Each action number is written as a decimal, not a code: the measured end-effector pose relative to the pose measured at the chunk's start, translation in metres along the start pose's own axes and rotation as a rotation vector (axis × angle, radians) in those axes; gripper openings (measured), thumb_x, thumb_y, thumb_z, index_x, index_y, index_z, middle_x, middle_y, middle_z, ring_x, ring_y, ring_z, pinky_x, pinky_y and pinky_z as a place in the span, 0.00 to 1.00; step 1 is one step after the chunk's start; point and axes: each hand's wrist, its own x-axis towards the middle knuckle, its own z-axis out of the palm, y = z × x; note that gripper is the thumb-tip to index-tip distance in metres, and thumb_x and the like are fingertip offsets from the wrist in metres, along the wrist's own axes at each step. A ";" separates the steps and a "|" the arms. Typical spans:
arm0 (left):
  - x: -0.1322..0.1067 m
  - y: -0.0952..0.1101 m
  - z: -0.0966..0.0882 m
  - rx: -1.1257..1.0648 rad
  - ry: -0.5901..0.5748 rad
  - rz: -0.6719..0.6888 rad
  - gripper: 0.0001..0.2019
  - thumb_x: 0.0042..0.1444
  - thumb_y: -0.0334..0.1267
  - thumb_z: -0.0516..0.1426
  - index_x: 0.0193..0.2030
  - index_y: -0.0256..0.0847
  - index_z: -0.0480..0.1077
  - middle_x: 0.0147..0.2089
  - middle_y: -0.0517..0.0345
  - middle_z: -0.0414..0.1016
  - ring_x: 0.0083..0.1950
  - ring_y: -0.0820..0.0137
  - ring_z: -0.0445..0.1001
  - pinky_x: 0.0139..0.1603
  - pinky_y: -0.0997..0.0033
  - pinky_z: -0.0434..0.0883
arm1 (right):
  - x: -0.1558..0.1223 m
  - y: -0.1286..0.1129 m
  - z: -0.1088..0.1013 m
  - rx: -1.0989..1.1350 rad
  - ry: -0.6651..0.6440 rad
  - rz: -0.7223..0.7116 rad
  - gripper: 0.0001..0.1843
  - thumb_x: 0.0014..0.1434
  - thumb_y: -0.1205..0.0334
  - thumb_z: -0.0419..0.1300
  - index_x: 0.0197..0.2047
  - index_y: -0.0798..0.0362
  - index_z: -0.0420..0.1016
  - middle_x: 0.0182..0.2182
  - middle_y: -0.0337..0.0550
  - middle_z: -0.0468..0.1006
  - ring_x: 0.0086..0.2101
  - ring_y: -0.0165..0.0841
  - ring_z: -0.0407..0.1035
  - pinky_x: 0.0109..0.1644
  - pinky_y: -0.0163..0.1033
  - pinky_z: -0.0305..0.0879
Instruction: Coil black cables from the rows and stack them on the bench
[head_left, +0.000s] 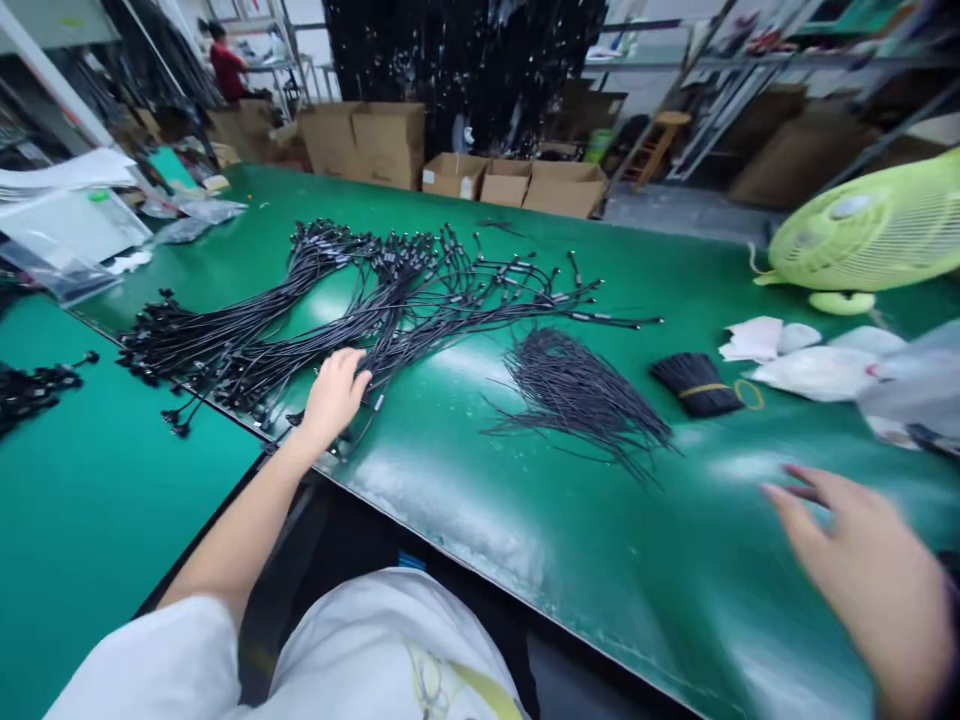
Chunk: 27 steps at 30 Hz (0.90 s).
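Observation:
My left hand lies over the near edge of a spread of thin black cables with small connectors at their ends. Its thumb stands apart from the fingers, whose tips are partly hidden among the cables; I see no cable clearly gripped. My right hand, blurred, hovers over the green table at the right, thumb and forefinger apart, nothing visible between them. Between the hands lies a loose heap of thin black ties or wires. Beyond it is a bundle of black strips with a yellowish band around it.
A yellow-green fan and crumpled plastic bags sit at the right. More black connectors lie on the left table. Cardboard boxes line the far side. A person in red is in the background.

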 end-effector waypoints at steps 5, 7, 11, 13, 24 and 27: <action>0.092 -0.060 -0.002 0.189 -0.136 -0.161 0.19 0.64 0.35 0.50 0.58 0.26 0.64 0.57 0.31 0.66 0.57 0.53 0.65 0.57 0.54 0.61 | 0.084 -0.120 0.053 0.184 -0.283 -0.221 0.22 0.62 0.45 0.48 0.47 0.48 0.75 0.48 0.55 0.76 0.49 0.44 0.72 0.56 0.50 0.66; 0.112 -0.076 0.001 0.182 -0.183 -0.150 0.14 0.63 0.35 0.51 0.50 0.26 0.69 0.49 0.33 0.71 0.52 0.55 0.68 0.55 0.56 0.62 | 0.108 -0.159 0.070 0.195 -0.372 -0.350 0.22 0.64 0.49 0.47 0.47 0.51 0.76 0.49 0.53 0.76 0.48 0.41 0.72 0.55 0.48 0.68; 0.119 -0.082 0.001 0.158 -0.145 -0.064 0.12 0.64 0.36 0.50 0.42 0.31 0.72 0.44 0.40 0.73 0.49 0.59 0.68 0.55 0.60 0.62 | 0.157 -0.232 0.098 0.179 -0.448 -0.538 0.20 0.67 0.56 0.46 0.51 0.53 0.74 0.48 0.51 0.76 0.47 0.38 0.73 0.53 0.43 0.69; 0.111 -0.068 -0.008 0.144 -0.101 -0.011 0.14 0.66 0.37 0.47 0.44 0.33 0.72 0.46 0.43 0.73 0.50 0.61 0.68 0.55 0.64 0.62 | 0.188 -0.275 0.115 0.165 -0.336 -0.568 0.21 0.66 0.57 0.51 0.58 0.56 0.69 0.54 0.55 0.72 0.52 0.40 0.69 0.56 0.45 0.66; 0.039 -0.124 -0.133 -0.790 -0.268 -0.353 0.14 0.56 0.47 0.59 0.32 0.36 0.72 0.21 0.64 0.61 0.20 0.79 0.57 0.20 0.79 0.55 | 0.328 -0.301 0.088 -0.263 -0.181 -0.275 0.19 0.70 0.56 0.46 0.50 0.60 0.72 0.39 0.61 0.77 0.34 0.38 0.71 0.31 0.36 0.53; 0.023 -0.138 -0.126 -1.276 -0.187 -0.513 0.13 0.52 0.44 0.63 0.33 0.34 0.70 0.21 0.68 0.54 0.18 0.83 0.51 0.17 0.82 0.51 | 0.295 -0.269 0.065 -0.498 -0.190 -0.511 0.16 0.66 0.54 0.55 0.50 0.57 0.70 0.40 0.57 0.75 0.27 0.34 0.68 0.24 0.36 0.44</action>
